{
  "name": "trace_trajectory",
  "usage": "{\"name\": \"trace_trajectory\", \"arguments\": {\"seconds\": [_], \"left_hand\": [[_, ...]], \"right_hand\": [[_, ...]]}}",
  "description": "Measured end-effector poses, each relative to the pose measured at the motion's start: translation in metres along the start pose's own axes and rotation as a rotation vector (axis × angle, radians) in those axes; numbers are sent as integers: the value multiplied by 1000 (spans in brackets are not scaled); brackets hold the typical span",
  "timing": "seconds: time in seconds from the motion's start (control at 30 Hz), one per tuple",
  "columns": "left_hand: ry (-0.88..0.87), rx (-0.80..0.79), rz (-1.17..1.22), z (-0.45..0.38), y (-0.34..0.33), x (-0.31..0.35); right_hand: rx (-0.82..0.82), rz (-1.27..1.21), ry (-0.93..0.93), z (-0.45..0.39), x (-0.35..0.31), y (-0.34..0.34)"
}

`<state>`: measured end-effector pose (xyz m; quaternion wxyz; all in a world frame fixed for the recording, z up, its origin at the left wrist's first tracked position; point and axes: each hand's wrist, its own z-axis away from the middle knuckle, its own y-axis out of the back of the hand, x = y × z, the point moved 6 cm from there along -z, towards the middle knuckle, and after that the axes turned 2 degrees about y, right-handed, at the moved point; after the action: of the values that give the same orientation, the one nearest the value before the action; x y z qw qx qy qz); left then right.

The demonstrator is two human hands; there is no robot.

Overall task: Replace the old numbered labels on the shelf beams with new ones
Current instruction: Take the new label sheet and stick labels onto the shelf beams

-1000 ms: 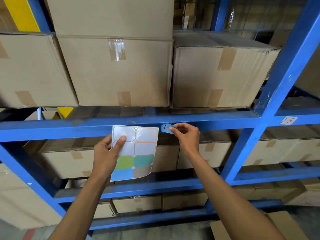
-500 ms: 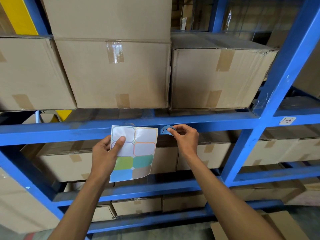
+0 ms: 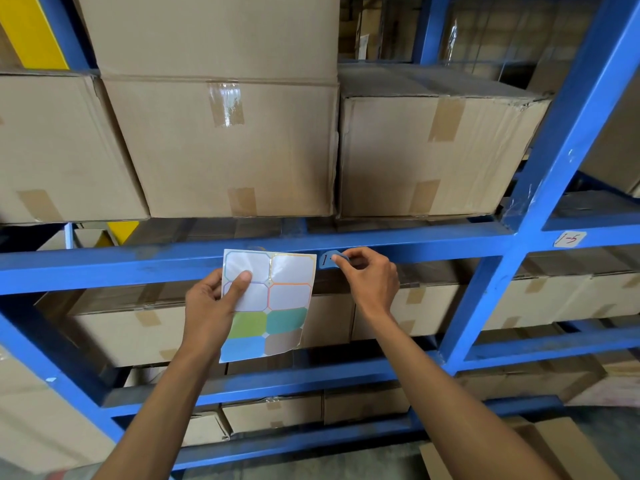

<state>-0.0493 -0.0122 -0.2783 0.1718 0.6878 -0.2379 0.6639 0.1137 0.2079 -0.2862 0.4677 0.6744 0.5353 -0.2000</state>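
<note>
My left hand point(image 3: 211, 306) holds a sticker sheet point(image 3: 273, 299) upright by its left edge, thumb across the front. The sheet's top four spaces are blank backing; green, teal, blue and grey labels fill the bottom. My right hand point(image 3: 370, 278) pinches a small blue label point(image 3: 327, 260) with a handwritten "1" against the front of the blue shelf beam point(image 3: 433, 244), just right of the sheet. A white label reading "1-5" point(image 3: 569, 239) is stuck on the beam further right, past the upright.
Large taped cardboard boxes point(image 3: 225, 143) sit on the shelf above the beam, and smaller boxes point(image 3: 519, 299) fill the levels below. A slanted blue upright point(image 3: 554, 140) crosses at the right. Flattened cardboard point(image 3: 519, 455) lies on the floor at lower right.
The view has tilted slightly, so the shelf sits a little lower in frame. My right hand keeps pinching the blue label at the beam; the left hand holds the sheet still.
</note>
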Motion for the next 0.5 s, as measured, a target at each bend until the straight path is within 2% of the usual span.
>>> {"name": "trace_trajectory", "arguments": {"seconds": [0.2,0.5], "left_hand": [[-6,0,10,2,0,2],[-13,-11,4,3,-2,4]], "right_hand": [[23,115,-18,-2,1,8],[-30,74,-42,-14,2,19]]}}
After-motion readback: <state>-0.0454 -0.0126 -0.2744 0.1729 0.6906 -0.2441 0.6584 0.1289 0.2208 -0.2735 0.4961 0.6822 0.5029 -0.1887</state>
